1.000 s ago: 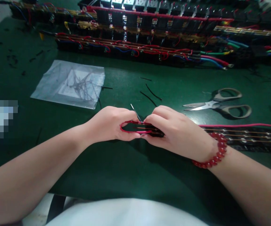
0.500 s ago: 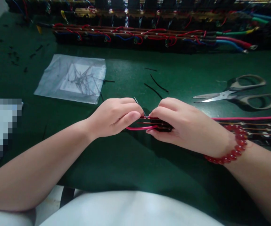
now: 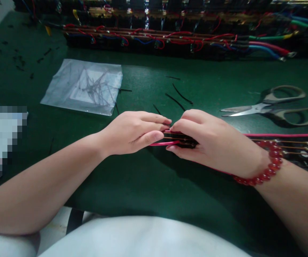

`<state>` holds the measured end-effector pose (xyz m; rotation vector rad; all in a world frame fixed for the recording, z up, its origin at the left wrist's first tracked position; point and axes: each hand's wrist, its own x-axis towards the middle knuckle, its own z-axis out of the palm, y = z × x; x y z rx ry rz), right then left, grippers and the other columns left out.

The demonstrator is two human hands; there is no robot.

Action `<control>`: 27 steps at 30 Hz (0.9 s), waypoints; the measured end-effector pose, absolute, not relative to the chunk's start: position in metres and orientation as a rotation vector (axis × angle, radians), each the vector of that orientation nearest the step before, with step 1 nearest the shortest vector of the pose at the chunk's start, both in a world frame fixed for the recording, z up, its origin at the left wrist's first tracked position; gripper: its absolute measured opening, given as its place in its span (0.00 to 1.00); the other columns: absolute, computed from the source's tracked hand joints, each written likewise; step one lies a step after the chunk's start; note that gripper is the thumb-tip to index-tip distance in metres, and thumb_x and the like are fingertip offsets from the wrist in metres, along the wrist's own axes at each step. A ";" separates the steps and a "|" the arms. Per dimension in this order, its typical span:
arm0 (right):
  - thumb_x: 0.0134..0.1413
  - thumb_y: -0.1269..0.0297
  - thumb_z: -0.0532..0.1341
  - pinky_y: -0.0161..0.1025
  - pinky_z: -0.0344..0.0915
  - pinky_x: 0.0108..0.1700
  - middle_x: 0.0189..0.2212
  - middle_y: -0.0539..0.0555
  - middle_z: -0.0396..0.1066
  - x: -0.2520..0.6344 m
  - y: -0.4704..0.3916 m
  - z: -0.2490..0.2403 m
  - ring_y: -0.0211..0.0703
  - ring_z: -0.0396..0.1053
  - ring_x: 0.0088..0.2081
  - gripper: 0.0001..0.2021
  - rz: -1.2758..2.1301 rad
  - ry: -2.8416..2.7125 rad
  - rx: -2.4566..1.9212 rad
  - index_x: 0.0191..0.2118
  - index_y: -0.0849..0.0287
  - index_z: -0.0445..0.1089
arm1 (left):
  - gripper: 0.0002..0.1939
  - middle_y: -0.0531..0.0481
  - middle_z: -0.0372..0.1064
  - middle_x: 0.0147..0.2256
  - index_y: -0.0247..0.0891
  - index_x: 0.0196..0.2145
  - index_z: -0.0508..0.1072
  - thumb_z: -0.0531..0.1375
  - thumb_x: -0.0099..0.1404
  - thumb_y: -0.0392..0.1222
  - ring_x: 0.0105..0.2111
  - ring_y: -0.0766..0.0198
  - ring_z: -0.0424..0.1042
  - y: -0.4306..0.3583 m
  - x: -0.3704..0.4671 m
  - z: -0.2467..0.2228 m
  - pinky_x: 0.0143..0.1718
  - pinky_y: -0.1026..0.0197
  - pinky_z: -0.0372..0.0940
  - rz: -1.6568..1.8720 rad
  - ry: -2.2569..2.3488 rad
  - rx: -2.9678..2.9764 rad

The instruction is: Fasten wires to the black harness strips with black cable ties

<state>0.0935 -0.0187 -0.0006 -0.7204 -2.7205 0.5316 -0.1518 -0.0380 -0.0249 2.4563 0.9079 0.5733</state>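
Note:
A long black strip with thin copper-coloured rods (image 3: 298,148) runs in from the right, ending under my hands. Red wire (image 3: 284,135) lies along its far edge, and a pinkish-red wire bend (image 3: 163,144) shows at its near side. My right hand (image 3: 204,137), with a red bead bracelet (image 3: 273,167), is closed around the strip, thumb on the near side. My left hand (image 3: 137,132) lies over the strip's left end, fingers stretched out, their tips almost meeting my right fingers. A thin dark cable tie end (image 3: 157,109) shows beyond my left fingers; its other end is hidden.
Scissors (image 3: 266,107) lie at the right, points leftward. A clear bag of thin ties (image 3: 81,87) lies at left, with loose black ties (image 3: 179,101) nearby. Wired assemblies (image 3: 154,39) line the back. A blurred-out object (image 3: 1,142) sits at the left edge.
My left fingers have straightened and slid right towards my right hand; earlier they were curled by the tie. My right hand keeps its hold. The view has shifted slightly.

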 end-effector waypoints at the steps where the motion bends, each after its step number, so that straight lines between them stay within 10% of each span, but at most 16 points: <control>1: 0.61 0.65 0.63 0.40 0.64 0.32 0.35 0.58 0.70 0.093 -0.019 -0.001 0.45 0.66 0.33 0.03 0.536 -2.720 -0.720 0.38 0.58 0.69 | 0.33 0.44 0.78 0.54 0.37 0.52 0.80 0.40 0.79 0.55 0.55 0.59 0.76 -0.038 -0.152 -0.025 0.56 0.60 0.69 0.581 0.903 2.473; 12: 0.60 0.66 0.62 0.39 0.62 0.31 0.34 0.57 0.70 0.094 -0.018 -0.001 0.43 0.64 0.32 0.03 0.526 -2.729 -0.710 0.37 0.59 0.70 | 0.34 0.45 0.78 0.52 0.38 0.46 0.81 0.37 0.80 0.52 0.47 0.59 0.75 -0.032 -0.152 -0.025 0.51 0.53 0.63 0.524 0.989 2.539; 27: 0.60 0.66 0.63 0.40 0.65 0.33 0.34 0.57 0.71 0.093 -0.018 0.000 0.45 0.66 0.33 0.02 0.530 -2.746 -0.765 0.36 0.58 0.70 | 0.08 0.46 0.77 0.42 0.38 0.43 0.79 0.61 0.68 0.39 0.45 0.56 0.73 -0.028 -0.151 -0.032 0.50 0.52 0.65 0.576 1.444 2.387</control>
